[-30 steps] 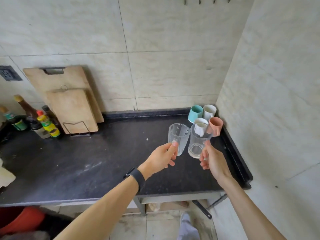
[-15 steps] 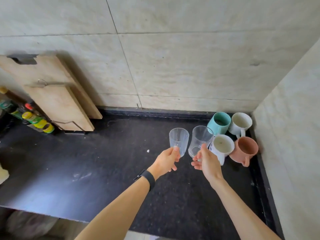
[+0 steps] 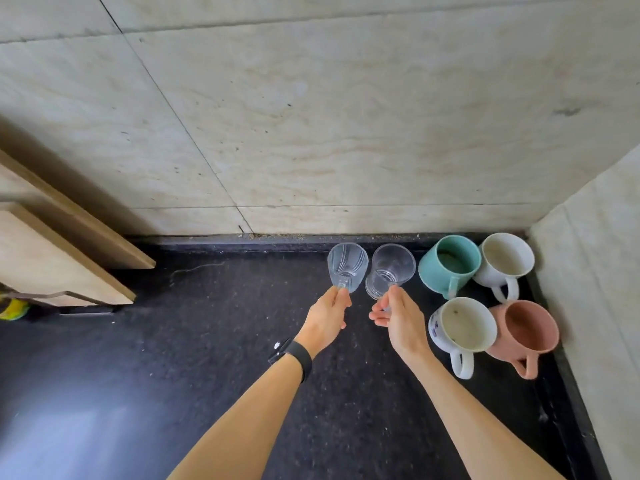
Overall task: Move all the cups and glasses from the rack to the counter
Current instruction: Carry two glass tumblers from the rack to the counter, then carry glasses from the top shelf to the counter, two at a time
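Observation:
My left hand (image 3: 325, 318) pinches the near rim of a ribbed clear glass (image 3: 347, 266), held upright near the back of the black counter (image 3: 173, 358). My right hand (image 3: 398, 318) pinches the rim of a smooth clear glass (image 3: 389, 271) just to its right. Whether the glasses touch the counter I cannot tell. On the counter in the right corner stand a teal mug (image 3: 450, 263), a white mug (image 3: 505, 263), a white mug with a blue pattern (image 3: 462, 327) and a pink mug (image 3: 524, 330). The rack is out of view.
Two wooden cutting boards (image 3: 59, 251) lean against the tiled back wall (image 3: 311, 116) at the left. A yellow bottle cap (image 3: 12, 308) peeks out beside them. The tiled side wall (image 3: 595, 289) closes the right. A raised black lip runs along the counter's back and right edges.
Both hands carried the glasses away from me toward the back wall, beside the teal mug. The camera moved closer and tilted down, so the counter's front edge and the bottles left the view.

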Demonstrator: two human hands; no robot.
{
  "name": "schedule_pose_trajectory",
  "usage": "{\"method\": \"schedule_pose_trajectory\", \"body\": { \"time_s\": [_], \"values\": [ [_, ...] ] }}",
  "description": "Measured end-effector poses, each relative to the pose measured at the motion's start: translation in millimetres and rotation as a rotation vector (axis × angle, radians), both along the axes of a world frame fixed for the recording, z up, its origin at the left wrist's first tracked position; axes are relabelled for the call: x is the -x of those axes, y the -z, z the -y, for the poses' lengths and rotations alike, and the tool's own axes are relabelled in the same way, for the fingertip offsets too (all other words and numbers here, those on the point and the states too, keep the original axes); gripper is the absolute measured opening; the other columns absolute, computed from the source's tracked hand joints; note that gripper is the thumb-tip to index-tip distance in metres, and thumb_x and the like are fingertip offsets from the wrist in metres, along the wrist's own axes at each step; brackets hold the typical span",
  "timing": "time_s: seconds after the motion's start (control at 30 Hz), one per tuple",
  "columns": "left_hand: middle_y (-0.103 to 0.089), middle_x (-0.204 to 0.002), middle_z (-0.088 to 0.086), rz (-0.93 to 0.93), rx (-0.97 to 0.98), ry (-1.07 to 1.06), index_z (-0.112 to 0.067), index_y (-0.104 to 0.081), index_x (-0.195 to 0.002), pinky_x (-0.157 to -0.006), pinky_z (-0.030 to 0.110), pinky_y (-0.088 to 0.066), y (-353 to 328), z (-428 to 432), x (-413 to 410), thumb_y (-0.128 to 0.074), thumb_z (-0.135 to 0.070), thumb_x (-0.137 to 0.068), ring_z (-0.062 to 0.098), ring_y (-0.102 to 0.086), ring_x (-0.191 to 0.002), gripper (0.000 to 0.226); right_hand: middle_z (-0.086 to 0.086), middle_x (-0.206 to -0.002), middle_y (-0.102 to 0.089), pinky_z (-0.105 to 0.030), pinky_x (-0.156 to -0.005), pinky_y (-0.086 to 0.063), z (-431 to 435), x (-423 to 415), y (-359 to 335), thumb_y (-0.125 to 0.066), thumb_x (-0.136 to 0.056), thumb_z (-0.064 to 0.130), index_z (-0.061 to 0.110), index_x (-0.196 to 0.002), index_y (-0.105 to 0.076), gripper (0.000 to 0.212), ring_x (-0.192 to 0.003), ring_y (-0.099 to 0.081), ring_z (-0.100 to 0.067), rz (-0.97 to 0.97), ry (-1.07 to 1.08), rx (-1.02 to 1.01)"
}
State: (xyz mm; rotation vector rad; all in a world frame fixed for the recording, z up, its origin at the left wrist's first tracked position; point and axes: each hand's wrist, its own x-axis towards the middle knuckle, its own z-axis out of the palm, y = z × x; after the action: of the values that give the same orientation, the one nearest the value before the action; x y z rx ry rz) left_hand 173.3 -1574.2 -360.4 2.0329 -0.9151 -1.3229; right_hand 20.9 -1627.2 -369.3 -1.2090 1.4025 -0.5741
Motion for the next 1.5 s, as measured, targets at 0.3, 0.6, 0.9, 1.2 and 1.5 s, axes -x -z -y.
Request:
{"method": "schedule_pose_trajectory", "body": {
  "time_s": [0.3,0.6,0.9,1.2,1.5],
  "values": [
    [-0.062,-0.087,-0.003,0.0,0.023,0.017,-0.022,-0.057,-0.097,-0.062,0.028,-0.042,12,26,-2,-0.026,-0.044,-0.106,0.011,-0.057,-0.067,0.039,-0.008,-0.084,-0.07,-0.035,-0.075,-0.059,28,-16,4,-0.035,-0.106,0.033,0.011,-0.076,-0.055,0.042,-0.079,-0.073,-0.024,-0.023,-0.011,0.036],
    [-0.061,-0.093,-0.002,0.032,-0.012,0.075,-0.026,-0.056,-0.097,-0.066,0.024,-0.041,15,39,-8,-0.023,-0.047,-0.106,0.014,-0.063,-0.074,0.04,-0.006,-0.078,-0.068,-0.035,-0.069,-0.058,49,-13,5,-0.036,-0.094,0.049,0.013,-0.071,-0.053,0.046,-0.073,-0.073,-0.021,-0.027,-0.02,0.026],
    [-0.058,-0.11,-0.004,-0.037,-0.062,-0.034,-0.02,-0.041,-0.136,-0.057,0.024,-0.046,-10,33,-10,-0.046,-0.046,-0.1,0.012,-0.067,-0.073,0.044,-0.031,-0.1,-0.062,-0.016,-0.051,-0.048,41,-8,-16,-0.04,-0.104,0.041,-0.009,-0.098,-0.056,0.054,-0.073,-0.07,-0.033,-0.239,-0.043,0.121],
    [-0.061,-0.133,0.005,0.381,-0.11,0.291,-0.025,-0.049,-0.137,-0.101,0.043,-0.046,-81,-27,-39,-0.044,-0.041,-0.1,0.03,-0.054,-0.121,0.04,0.012,-0.117,-0.06,-0.027,-0.088,-0.041,-25,19,-102,-0.055,-0.099,0.038,0.027,-0.12,-0.056,0.024,-0.105,-0.055,-0.006,-0.36,-0.211,0.22],
    [-0.062,-0.13,0.0,0.835,-0.021,0.094,-0.031,-0.05,-0.139,-0.099,0.042,-0.044,-235,-160,-93,-0.042,-0.043,-0.1,0.026,-0.052,-0.123,0.042,0.007,-0.122,-0.069,-0.025,-0.092,-0.037,-65,-44,-258,-0.052,-0.101,0.03,0.021,-0.117,-0.071,0.027,-0.12,-0.056,-0.019,-0.349,-0.726,0.777]
  ]
}}
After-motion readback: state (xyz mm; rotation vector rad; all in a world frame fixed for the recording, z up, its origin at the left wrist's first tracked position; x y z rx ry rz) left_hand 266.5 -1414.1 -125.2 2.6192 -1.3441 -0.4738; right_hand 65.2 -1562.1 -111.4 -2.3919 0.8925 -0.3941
